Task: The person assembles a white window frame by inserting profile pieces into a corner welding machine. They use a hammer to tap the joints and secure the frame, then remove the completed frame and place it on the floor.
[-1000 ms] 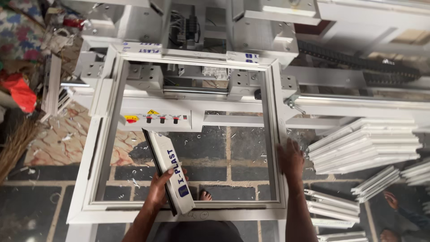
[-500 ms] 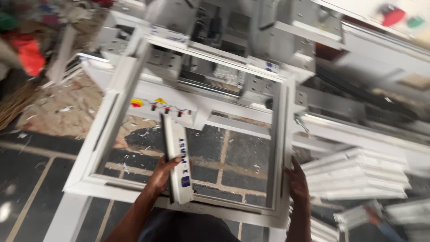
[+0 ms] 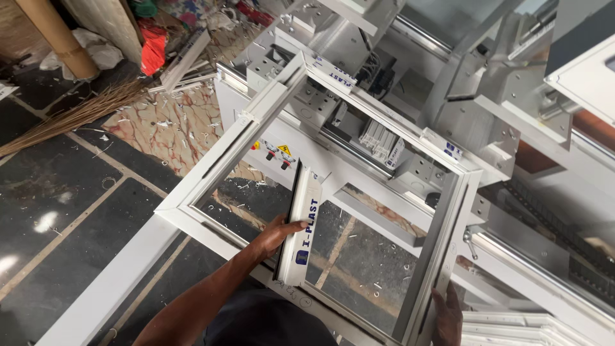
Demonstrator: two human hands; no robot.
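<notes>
Window workshop; welding machine (image 3: 410,96); offcuts (image 3: 512,327)

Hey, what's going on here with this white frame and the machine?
A person is handling a square white window frame at a large white machine. The left hand has a grip on a short white bar with a blue mark, at the frame's near side. The right hand holds the frame's right edge. The frame sits tilted, its far corner among the machine's blocks. White shavings litter the floor.

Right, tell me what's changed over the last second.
The white frame has swung round: it lay square to the view, now it sits skewed, far corner up by the machine. The left hand still grips the short profile piece; the right hand still holds the frame's right side.
</notes>
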